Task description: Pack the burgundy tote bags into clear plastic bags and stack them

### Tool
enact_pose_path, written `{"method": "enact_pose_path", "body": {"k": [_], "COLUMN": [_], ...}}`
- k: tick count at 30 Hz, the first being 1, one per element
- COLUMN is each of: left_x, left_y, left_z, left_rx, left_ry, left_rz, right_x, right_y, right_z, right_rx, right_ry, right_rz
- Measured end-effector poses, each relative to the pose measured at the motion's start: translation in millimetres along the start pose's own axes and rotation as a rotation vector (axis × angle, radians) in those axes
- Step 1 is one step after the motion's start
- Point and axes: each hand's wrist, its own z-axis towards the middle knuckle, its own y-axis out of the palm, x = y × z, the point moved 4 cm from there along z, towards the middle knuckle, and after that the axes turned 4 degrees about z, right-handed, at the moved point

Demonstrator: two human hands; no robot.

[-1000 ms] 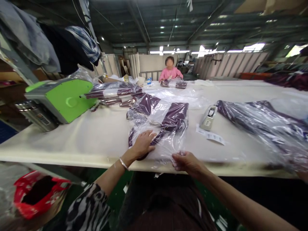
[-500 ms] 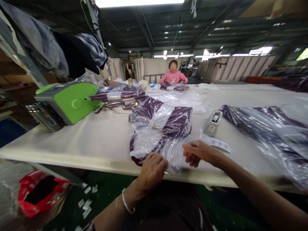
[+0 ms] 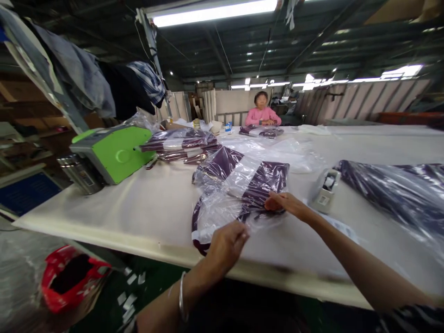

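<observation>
A clear plastic bag (image 3: pixel 217 210) with a folded dark purple garment (image 3: pixel 265 182) inside lies in front of me. A pale band crosses the garment. My right hand (image 3: pixel 279 202) is closed on the bag's right part, where the loose plastic is folded up onto the garment. Close to the bag's near edge, my left hand (image 3: pixel 227 243) has its fingers curled in. What they hold, if anything, is hidden. A grey tape dispenser (image 3: pixel 325 190) stands right of my right hand, with a white printed sheet (image 3: pixel 343 229) behind my forearm.
Bagged purple garments (image 3: pixel 183 141) are stacked at the back left by a green machine (image 3: pixel 121 150) and a steel flask (image 3: pixel 81 175). More bagged garments (image 3: pixel 388 185) lie right. A person in pink (image 3: pixel 262 115) sits across the table (image 3: pixel 138 222). A red bag (image 3: pixel 57 300) is on the floor.
My right hand has moved forward onto the bag, and the loose plastic that lay toward the table's front edge is now folded up. My left hand has turned, fingers curled. The view has shifted slightly.
</observation>
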Motion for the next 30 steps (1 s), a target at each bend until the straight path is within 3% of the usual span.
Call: {"method": "enact_pose_path", "body": {"k": [3,7,9,12,15,18,22,24,27,30], "left_x": [-38,-90,-109,-123,-119,-94,-44,-28,-26,-41], "left_y": [-22.3,-28.4,-22.0,-11.9,-10.8,-17.7,-40.5,-55.4,-70.7,-78.1], "left_z": [53,107,116,111,98,86,65,53,31,6], "left_rx": [0.012,-0.011,-0.051,-0.108,-0.102,-0.101,-0.051,-0.038,-0.168,-0.239], "left_ry": [-0.294,-0.44,-0.469,-0.499,-0.487,-0.369,-0.121,-0.088,-0.179,-0.291], "left_rz": [-0.273,-0.398,-0.416,-0.429,-0.401,-0.346,-0.235,-0.255,-0.38,-0.382], "right_x": [-3,6,13,20,15,-11,-65,-87,-106,-108], "right_y": [-3,9,13,17,21,34,79,104,123,126], "right_z": [-6,-1,3,6,4,-2,-16,-28,-52,-77], "right_rx": [-0.083,-0.037,0.067,0.19,0.184,0.17,0.043,-0.02,-0.029,-0.029], "right_ry": [-0.054,-0.094,-0.141,-0.201,-0.181,-0.219,-0.436,-0.568,-0.778,-0.934], "right_rz": [-0.024,-0.206,-0.273,-0.342,-0.418,-0.413,-0.398,-0.473,-0.596,-0.66]}}
